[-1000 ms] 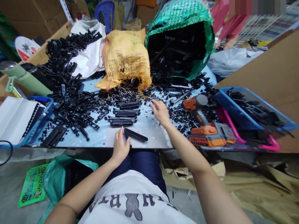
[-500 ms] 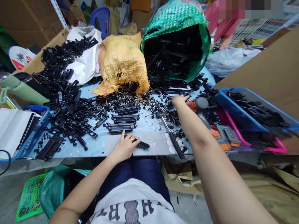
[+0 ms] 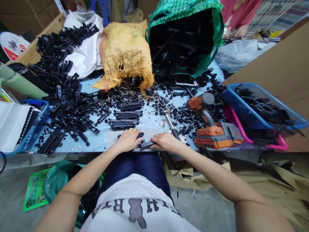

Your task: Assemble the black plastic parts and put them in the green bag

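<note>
1. I am, as I judge it, working the black pieces by hand at the near edge of the worktop [image 3: 90, 141]. Handling them calls for fingertips kept lined up on the slim ends, and steady support under both hands.
2. My left hand [image 3: 127, 140] lies palm down over a black bar [image 3: 140, 134], fingers fairly close together. The bar's ends show on either side; I can't tell how firmly it is gripped.
3. My right hand [image 3: 166, 141] is half curled and narrow, its fingertips at a dark slim piece [image 3: 145, 146] between my hands. Whether they pinch it, I can't tell.
4. Just beyond my left hand, three black folded assemblies [image 3: 124, 123] lie in a row running towards the far edge.
5. One hammer [image 3: 170, 121] lies just beyond my right hand, and one orange drill [image 3: 205, 112] sits nearer the right edge.
6. Three baskets: one blue basket [image 3: 256, 86] and one pink basket [image 3: 241, 129] by the right edge, one blue tray [image 3: 44, 120] at the near left corner.
7. Three sacks along the far edge: white [image 3: 83, 61], yellow [image 3: 127, 48] and green [image 3: 178, 14]. The loose black parts [image 3: 72, 111] and screws [image 3: 158, 101] are too jumbled to count.
</note>
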